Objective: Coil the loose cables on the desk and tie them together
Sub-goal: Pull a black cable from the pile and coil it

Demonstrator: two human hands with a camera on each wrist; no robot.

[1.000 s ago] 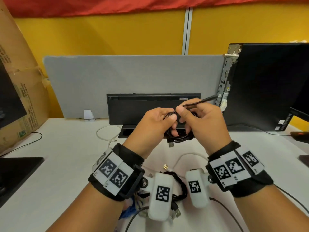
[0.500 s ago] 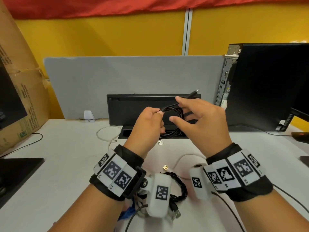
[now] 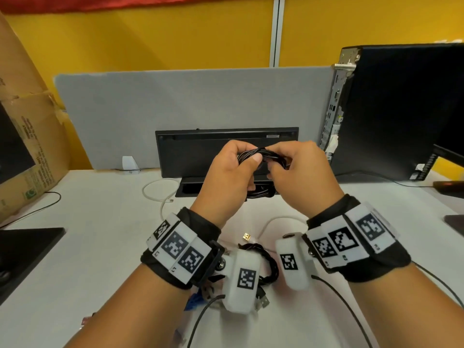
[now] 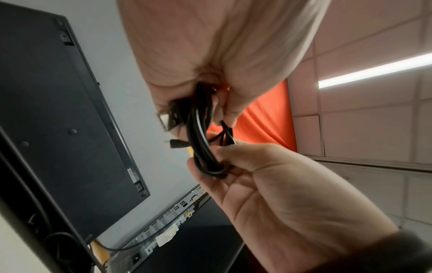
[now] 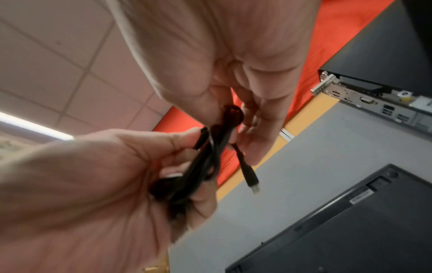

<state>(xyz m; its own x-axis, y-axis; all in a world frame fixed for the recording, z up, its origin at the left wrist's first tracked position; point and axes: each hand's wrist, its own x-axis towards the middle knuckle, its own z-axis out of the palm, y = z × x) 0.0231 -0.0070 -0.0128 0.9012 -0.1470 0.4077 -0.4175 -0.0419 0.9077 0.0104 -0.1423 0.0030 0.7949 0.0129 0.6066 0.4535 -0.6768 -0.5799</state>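
A black cable [image 3: 266, 155], wound into a small coil, hangs in the air above the desk between both hands. My left hand [image 3: 241, 162] grips the coil's top with the thumb pressed on the strands. My right hand [image 3: 283, 159] pinches the same bundle from the right. In the left wrist view the coil [image 4: 201, 133] runs from the left hand [image 4: 210, 55] down into the right hand's fingers [image 4: 210, 166]. In the right wrist view a plug end [image 5: 251, 177] dangles free below the coil [image 5: 210, 157]. A second, braided black coil [image 3: 271, 259] lies on the desk under my wrists.
A loose white cable [image 3: 155, 189] and a gold connector [image 3: 246, 236] lie on the white desk [image 3: 100, 234]. An upended keyboard [image 3: 200, 146] leans on the grey divider [image 3: 175, 101]. A computer tower [image 3: 401, 109] stands right, a cardboard box [image 3: 25, 121] left.
The free plug end that stuck up to the right has been brought round the coil. Both hands have closed together on the top of the bundle, which sits slightly higher.
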